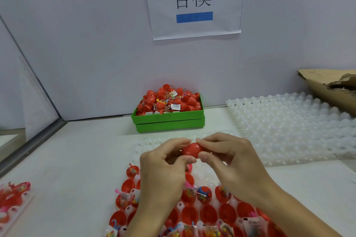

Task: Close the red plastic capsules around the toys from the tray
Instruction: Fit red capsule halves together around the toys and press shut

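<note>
Both hands meet at centre: the left hand and right hand pinch one red capsule from either end, raised over the white tray of open halves and bagged toys. The wall sign reads 合模. Behind, a green bin brims with capsules.

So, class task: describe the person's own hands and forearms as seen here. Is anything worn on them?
Both are bare: the left hand and right hand wear no gloves, and no rings, watch or bracelet show. The forearms run out of the bottom of the picture with no sleeve in view. The fingernails look short and unpainted.
</note>
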The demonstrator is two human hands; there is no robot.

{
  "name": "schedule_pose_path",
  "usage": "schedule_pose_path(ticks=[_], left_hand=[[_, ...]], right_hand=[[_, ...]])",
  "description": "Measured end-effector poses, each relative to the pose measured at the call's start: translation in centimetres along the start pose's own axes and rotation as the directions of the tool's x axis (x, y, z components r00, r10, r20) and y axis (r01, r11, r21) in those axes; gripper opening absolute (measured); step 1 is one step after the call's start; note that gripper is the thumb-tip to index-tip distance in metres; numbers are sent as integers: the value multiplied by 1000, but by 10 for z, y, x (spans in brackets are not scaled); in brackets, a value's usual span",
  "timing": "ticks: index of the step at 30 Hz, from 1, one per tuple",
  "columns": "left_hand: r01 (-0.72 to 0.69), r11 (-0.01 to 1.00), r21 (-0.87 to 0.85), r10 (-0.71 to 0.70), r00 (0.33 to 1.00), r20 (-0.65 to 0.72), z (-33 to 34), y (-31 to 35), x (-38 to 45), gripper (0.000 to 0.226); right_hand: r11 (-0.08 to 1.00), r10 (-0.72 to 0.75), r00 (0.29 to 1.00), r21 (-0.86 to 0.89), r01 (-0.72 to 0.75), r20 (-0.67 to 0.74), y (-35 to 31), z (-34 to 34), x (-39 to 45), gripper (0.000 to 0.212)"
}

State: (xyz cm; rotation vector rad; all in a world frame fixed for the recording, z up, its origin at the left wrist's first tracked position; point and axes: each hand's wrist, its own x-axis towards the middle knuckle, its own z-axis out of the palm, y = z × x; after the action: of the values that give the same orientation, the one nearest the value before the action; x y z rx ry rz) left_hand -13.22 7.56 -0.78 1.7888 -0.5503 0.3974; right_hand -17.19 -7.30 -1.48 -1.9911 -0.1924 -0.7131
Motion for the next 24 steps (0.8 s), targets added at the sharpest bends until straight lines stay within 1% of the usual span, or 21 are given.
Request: schedule_pose_path(ticks=[1,3,5,6,9,11,12,13,14,16,17,19,21,23,24], left_hand=[[-33,999,13,33,999,-1,-1,0,0,49],[-160,981,109,159,987,12,-3,-2,1,39],[-313,922,229,315,949,31,-3,-3,1,26],[-366,889,274,369,928,40,-2,-5,1,24],[-443,836,323,442,893,81,1,-11,1,23],[-474,825,307,458,880,126,3,-12,0,21],[-468,836,287,443,884,152,3,-12,0,20],[-433,866,248,401,900,170,2,-11,1,22],[-361,914,184,330,927,179,1,-9,1,27],[-125,992,-20,127,971,205,-2,-7,4,39],[9,991,-133,21,974,226,-3,-7,5,44],[248,918,-309,-148,938,314,-4,-7,6,52],[402,794,-456,-199,881,430,-1,-6,7,49],[469,686,-556,-220,862,456,1,-5,6,54],[463,673,-576,-223,870,439,2,-5,6,53]], right_hand=[[999,18,1000,44,-18,-6,-2,1,-1,25],[985,84,996,150,-83,0,-7,4,-3,30],[961,161,987,230,-155,-8,-9,10,-5,36],[947,200,980,260,-189,-16,-10,12,-5,35],[901,277,961,348,-259,-3,-11,13,-3,25],[868,319,948,395,-300,18,-10,12,-2,23],[841,346,938,432,-325,32,-9,12,-2,22],[808,375,926,473,-351,45,-8,12,-1,21],[779,407,912,501,-377,55,-6,12,-1,22],[757,422,905,525,-389,61,-3,11,1,22],[746,410,910,549,-376,65,-1,11,1,20],[721,354,931,610,-330,87,0,10,1,23],[731,281,954,621,-284,106,1,11,1,29],[734,243,963,627,-262,118,3,11,1,42],[730,234,964,633,-258,124,3,10,1,49]])
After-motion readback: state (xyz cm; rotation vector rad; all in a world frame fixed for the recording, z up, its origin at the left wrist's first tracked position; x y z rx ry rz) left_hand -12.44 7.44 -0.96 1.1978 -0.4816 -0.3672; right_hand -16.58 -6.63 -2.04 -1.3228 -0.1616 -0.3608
